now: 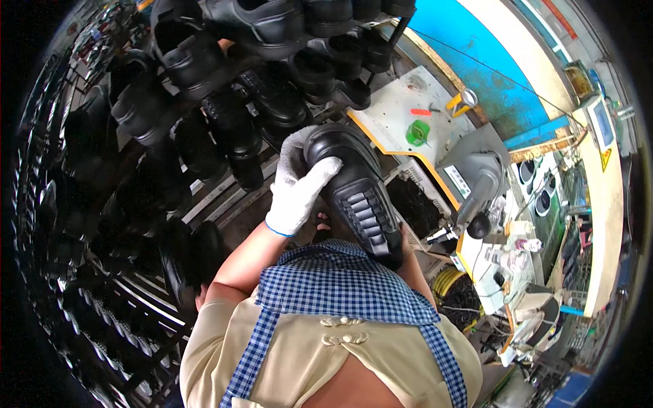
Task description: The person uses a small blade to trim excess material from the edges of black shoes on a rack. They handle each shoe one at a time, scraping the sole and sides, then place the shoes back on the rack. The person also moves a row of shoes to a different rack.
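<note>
A black shoe (360, 194) hangs at a slant in front of my checked apron, its upper with a ribbed panel facing me. My left hand (296, 190), in a white-grey knit glove, grips its rounded far end, thumb laid across the upper. At the near right end, my right hand (407, 245) is pressed against the shoe's side; most of its fingers are hidden behind the shoe. More black shoes (272, 98) stand on the rack just beyond my left hand.
Racks of black shoes (146, 112) fill the left and far side. To the right is a white worktop (391, 112) with a yellow edge, bearing a green container (417, 133) and a yellow roll (462, 102). A grey machine (483, 177) juts out over a crate (408, 170) of dark material.
</note>
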Demonstrator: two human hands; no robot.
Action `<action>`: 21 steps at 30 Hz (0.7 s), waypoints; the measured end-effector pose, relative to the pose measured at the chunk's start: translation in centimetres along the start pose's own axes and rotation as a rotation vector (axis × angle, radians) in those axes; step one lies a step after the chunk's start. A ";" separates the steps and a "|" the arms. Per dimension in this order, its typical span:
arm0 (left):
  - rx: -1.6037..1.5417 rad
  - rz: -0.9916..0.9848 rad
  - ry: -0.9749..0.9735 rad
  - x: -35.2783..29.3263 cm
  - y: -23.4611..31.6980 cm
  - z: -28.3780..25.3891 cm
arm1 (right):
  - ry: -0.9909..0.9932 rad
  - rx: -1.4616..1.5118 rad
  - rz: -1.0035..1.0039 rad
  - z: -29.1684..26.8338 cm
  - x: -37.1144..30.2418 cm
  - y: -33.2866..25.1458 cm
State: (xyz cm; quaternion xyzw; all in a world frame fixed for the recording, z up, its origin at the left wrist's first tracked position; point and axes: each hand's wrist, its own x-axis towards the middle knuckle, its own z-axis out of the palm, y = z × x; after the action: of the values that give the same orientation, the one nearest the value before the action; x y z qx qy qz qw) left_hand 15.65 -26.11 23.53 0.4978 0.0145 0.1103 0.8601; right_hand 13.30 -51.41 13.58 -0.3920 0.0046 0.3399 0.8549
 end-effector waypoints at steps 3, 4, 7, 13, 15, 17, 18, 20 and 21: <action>0.230 0.153 -0.017 0.0 0.1 -0.6 | 0.258 -0.449 0.125 -3.0 2.2 0.7; 0.323 0.182 -0.075 0.1 0.4 -0.7 | 0.307 -0.586 0.069 -3.2 2.8 0.1; 0.529 0.241 -0.185 0.6 2.1 -1.4 | 0.285 -0.832 -0.122 -1.4 4.2 -3.3; 0.670 0.212 -0.393 1.8 3.5 -0.4 | -0.137 -1.370 -1.064 9.1 4.8 -11.3; 0.713 0.186 -0.457 2.2 3.3 -0.5 | -0.282 -1.538 -1.114 10.9 5.3 -13.2; 0.734 0.175 -0.503 2.5 3.4 -0.4 | -0.394 -1.722 -1.045 11.8 5.1 -14.7; 0.772 0.186 -0.540 2.7 3.6 -0.3 | -0.436 -1.773 -1.039 12.1 5.1 -15.1; 0.850 0.209 -0.612 3.2 4.0 -0.4 | -0.525 -1.874 -1.026 12.6 5.1 -15.8; 0.828 0.236 -0.635 3.4 3.4 -0.6 | -0.566 -1.981 -1.037 13.1 4.9 -16.0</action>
State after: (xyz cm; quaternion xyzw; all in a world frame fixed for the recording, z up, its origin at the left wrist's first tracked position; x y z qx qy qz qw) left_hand 18.27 -23.22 26.45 0.8027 -0.2604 0.0351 0.5354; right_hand 23.02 -47.17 32.06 -0.7559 -0.6177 -0.1220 0.1795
